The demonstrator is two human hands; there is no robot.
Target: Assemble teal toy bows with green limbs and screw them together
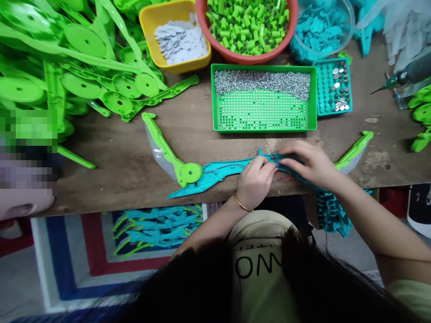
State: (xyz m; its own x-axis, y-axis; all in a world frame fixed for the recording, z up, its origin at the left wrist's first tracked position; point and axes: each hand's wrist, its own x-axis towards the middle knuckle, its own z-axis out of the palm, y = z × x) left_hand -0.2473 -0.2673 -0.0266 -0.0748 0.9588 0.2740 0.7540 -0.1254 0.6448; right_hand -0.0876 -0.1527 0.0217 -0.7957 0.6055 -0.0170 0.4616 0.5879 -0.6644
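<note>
A long turquoise plastic shell (222, 169) lies across the bench near its front edge, its hollow side up. Thin red wire (284, 176) runs along it and loops out below its middle. My left hand (256, 181) rests over the shell's middle, fingers pinched together where the wire comes out. Just to the right, my right hand (311, 163) reaches over the shell with thumb and fingers apart, close to dark wires. A curved green arm with a clear cover (163, 150) joins the shell's left end by a round disc. A similar green arm (355, 152) shows beyond my right wrist.
Behind the shell stands a green tray (264, 130) of small metal screws, beside a turquoise tray (321, 89) with shiny discs. A yellow bin (150, 33), a red bowl (247, 58) and a clear tub (350, 27) line the back. Green parts (84, 85) heap left; an electric screwdriver (404, 74) hangs right.
</note>
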